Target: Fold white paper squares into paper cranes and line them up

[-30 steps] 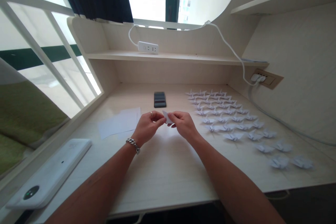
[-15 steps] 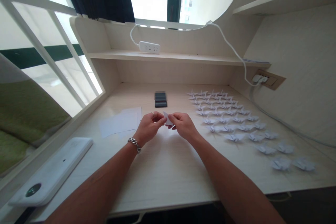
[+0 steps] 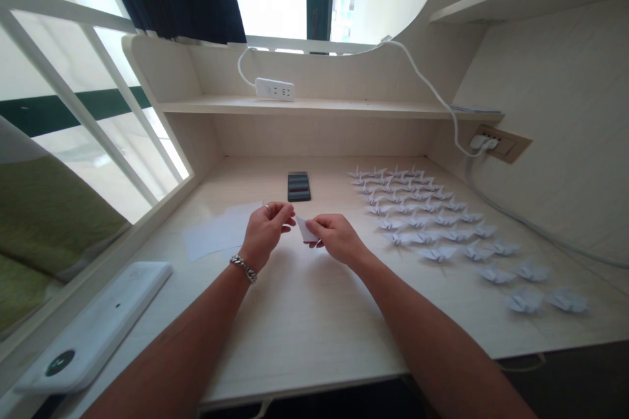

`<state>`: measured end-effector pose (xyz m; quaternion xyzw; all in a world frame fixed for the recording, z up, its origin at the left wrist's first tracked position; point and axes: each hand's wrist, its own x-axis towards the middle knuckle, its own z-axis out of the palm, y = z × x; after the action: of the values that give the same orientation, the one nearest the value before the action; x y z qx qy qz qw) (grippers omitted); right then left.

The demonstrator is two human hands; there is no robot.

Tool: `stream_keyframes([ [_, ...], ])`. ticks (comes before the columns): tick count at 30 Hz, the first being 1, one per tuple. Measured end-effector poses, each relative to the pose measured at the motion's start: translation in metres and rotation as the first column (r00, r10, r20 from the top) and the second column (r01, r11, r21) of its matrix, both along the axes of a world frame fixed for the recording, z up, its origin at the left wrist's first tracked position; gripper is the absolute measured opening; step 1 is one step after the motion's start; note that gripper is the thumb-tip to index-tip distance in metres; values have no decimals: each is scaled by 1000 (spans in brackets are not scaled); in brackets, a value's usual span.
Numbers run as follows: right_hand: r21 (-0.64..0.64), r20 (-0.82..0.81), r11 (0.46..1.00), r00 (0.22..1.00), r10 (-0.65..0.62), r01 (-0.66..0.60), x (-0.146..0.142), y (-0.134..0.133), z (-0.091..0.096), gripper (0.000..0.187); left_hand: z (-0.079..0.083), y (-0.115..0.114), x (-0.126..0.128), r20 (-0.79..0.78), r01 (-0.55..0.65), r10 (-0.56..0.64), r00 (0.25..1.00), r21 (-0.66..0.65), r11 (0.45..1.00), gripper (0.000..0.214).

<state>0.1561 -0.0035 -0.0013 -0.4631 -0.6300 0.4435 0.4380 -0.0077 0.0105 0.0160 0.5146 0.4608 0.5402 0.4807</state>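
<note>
A small folded piece of white paper [image 3: 306, 232] is pinched between the thumb and fingers of my right hand [image 3: 337, 236], above the middle of the desk. Just left of the paper's pointed tip is my left hand [image 3: 265, 229], its fingers loosely curled and a little apart, with nothing visible in them. A ring and a chain bracelet are on that hand and wrist. Rows of folded paper cranes [image 3: 435, 219] stand on the desk to the right of my hands. White paper sheets [image 3: 211, 232] lie to the left, partly behind my left hand.
A dark, flat rectangular object [image 3: 299, 186] lies beyond my hands. At the left edge is a long white device [image 3: 98, 321] with a round dark spot. A power strip [image 3: 275, 89] sits on the shelf [image 3: 334, 106]; its cable runs to a wall socket [image 3: 506, 144] at right.
My left hand has come off the folded paper and moved left. The paper stays in my right hand, now more exposed. The view has shifted slightly.
</note>
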Motion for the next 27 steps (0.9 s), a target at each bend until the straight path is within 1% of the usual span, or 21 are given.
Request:
stream_keyframes([
  [2, 14, -45, 999, 998, -33, 34, 0, 0, 2, 32, 1, -2, 1, -49, 107, -109, 993, -27, 994, 36],
  [4, 23, -65, 998, 996, -54, 56, 0, 0, 3, 32, 0, -4, 3, -110, 213, -214, 971, -24, 977, 35],
  [6, 11, -59, 998, 997, -54, 54, -1, 0, 2, 31, -2, -5, 5, -127, 240, -237, 963, 6, 971, 32],
  [9, -4, -17, 1000, 1000, -8, 8, -2, 0, 0, 31, -4, -4, 6, -103, 188, -184, 978, 31, 982, 28],
  [13, 27, 53, 999, 998, 20, -22, -2, 0, -1, 31, -5, -4, 5, -98, 134, -130, 987, 37, 990, 29],
  [19, 19, 52, 999, 998, 36, -37, -2, -4, 5, 28, -6, -2, 6, -78, 37, -35, 996, 22, 999, 28],
  [22, 1, 35, 999, 999, 32, -33, -3, -5, 7, 27, -4, -1, 6, -27, 23, -22, 999, 12, 1000, 30],
  [24, 12, 35, 1000, 999, 13, -14, -3, -4, 5, 27, -3, -1, 6, 16, 11, -11, 1000, 1, 1000, 31],
  [26, 34, 41, 999, 999, -18, 17, -3, -2, 2, 28, -2, -2, 6, 12, 20, -20, 1000, -10, 1000, 33],
  [27, 46, 46, 999, 999, -27, 25, -2, -1, 1, 29, -1, -3, 6, -10, 47, -47, 999, -16, 999, 34],
])
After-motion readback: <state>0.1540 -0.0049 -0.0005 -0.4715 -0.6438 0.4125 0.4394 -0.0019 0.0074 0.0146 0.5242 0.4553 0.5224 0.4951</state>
